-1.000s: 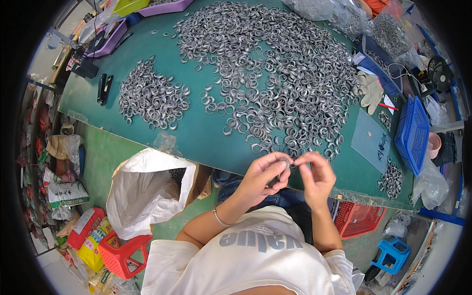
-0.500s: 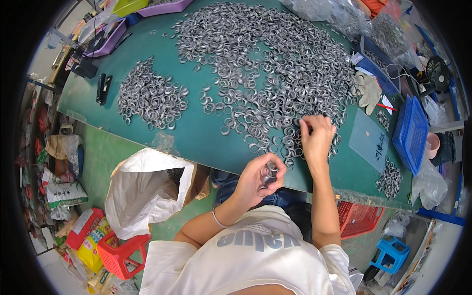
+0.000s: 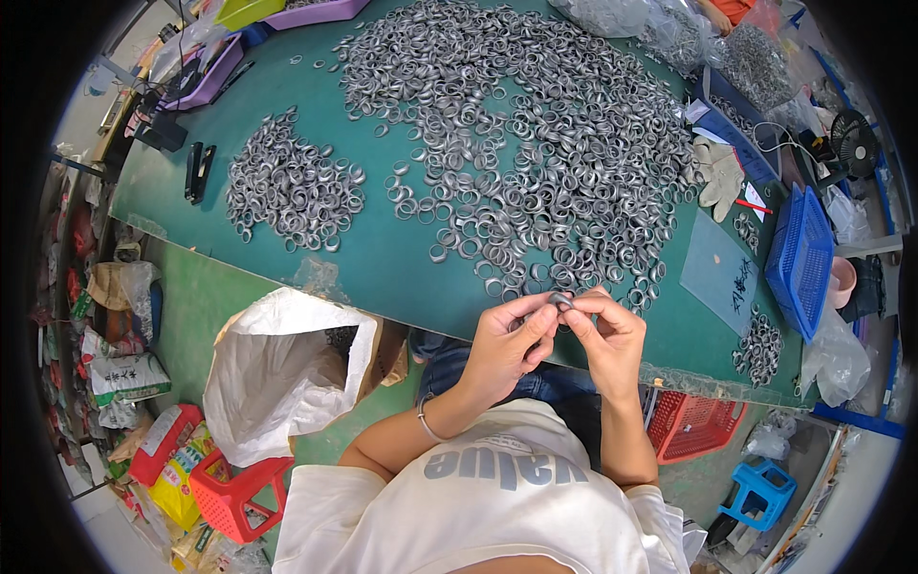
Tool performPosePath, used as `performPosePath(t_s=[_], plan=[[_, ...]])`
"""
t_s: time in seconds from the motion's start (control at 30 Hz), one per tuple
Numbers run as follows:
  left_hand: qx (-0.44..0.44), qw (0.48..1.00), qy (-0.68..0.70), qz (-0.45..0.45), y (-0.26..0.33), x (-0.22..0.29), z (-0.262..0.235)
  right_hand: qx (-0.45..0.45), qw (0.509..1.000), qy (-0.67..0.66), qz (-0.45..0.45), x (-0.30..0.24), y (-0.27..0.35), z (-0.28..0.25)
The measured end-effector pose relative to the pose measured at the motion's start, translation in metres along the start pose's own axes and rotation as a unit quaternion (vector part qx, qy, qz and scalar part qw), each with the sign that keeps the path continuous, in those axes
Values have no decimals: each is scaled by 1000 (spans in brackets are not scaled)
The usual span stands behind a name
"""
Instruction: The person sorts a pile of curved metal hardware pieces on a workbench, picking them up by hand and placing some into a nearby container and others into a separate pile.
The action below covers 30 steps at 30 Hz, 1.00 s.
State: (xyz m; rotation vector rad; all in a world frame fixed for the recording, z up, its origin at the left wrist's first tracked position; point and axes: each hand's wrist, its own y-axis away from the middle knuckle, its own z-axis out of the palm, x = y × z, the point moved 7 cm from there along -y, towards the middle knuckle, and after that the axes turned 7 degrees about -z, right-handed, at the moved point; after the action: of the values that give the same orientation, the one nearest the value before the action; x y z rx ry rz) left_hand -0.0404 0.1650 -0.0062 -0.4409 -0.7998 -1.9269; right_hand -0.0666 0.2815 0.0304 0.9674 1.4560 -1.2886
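Note:
A grey metal ring (image 3: pixel 561 302) is pinched between both hands at the near edge of the table. My left hand (image 3: pixel 509 346) grips it from the left with thumb and forefinger, the other fingers curled into the palm; whether more rings lie inside them is hidden. From the right, the fingertips of my right hand (image 3: pixel 609 342) close on the same ring. Just beyond my hands spreads a large heap of similar rings (image 3: pixel 564 143). Farther left lies a smaller pile of rings (image 3: pixel 295 187), apart from the heap.
A white sack (image 3: pixel 277 383) gapes below the table's left front edge. On the right are a plastic sheet (image 3: pixel 719 273), a small ring cluster (image 3: pixel 757 346), a glove (image 3: pixel 717 177) and blue baskets (image 3: pixel 801 263). A stapler-like black tool (image 3: pixel 199 172) lies left. Another person's hand (image 3: pixel 715 15) shows top right.
My right hand has come back from the heap's near edge to meet my left hand. My left hand has turned, and the rings seen in its palm are now hidden.

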Motion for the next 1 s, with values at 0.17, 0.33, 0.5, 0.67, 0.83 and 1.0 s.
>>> performPosePath(t_s=[0.17, 0.33, 0.5, 0.67, 0.83, 1.0], plan=[[5, 1000, -7, 8, 2, 3, -2, 50, 981, -149, 116, 8, 7, 7], [0, 1000, -9, -6, 6, 7, 1, -8, 930, 310, -197, -49, 2, 15], [-31, 996, -75, 27, 8, 11, 5, -32, 870, 394, -293, -66, 9, 25], [-31, 988, -124, 83, 11, 21, 10, -34, 931, 277, -234, -58, 1, 14], [-52, 999, 13, 0, 7, 14, 5, 95, 972, 203, -64, -15, -18, -29], [-68, 992, 90, -51, 5, 3, -3, 42, 919, 382, -88, 18, -56, -34]])
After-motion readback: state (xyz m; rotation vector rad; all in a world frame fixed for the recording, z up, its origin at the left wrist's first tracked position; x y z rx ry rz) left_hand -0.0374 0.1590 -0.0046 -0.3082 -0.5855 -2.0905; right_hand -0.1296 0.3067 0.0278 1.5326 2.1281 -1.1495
